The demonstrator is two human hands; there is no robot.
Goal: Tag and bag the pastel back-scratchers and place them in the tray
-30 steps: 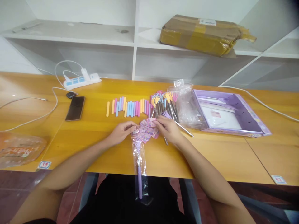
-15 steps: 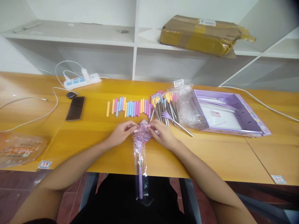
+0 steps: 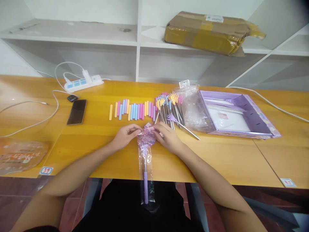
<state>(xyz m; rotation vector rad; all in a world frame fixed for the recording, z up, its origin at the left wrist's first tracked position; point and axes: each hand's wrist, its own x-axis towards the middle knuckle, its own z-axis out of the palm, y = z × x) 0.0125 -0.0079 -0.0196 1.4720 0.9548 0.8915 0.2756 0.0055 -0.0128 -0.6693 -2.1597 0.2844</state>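
Between my hands is a clear plastic bag [image 3: 149, 161], its top pinched on both sides. Inside it lies a purple back scratcher [image 3: 145, 187], claw end up and handle hanging past the table edge. A printed pink-purple card [image 3: 147, 139] shows at the bag's top. My left hand [image 3: 126, 137] grips the bag's left upper corner between thumb and fingers. My right hand [image 3: 167, 137] pinches the right upper corner. Just beyond it lies a pile of back scratchers [image 3: 172, 106] with yellow, blue, pink and purple claws. A loose purple one [image 3: 185, 129] points toward me.
Coloured handle tubes [image 3: 135, 111] lie in a row beyond my hands. Empty clear bags [image 3: 195, 112] lie beside a purple open box [image 3: 256, 124] at right. A phone [image 3: 77, 111], a power strip [image 3: 83, 84] and an orange bag [image 3: 23, 154] are at left. A taped carton [image 3: 205, 32] sits on the shelf.
The view has shifted slightly. Both hands keep their pinch on the bag's top, and the bagged back scratcher hangs almost as before.
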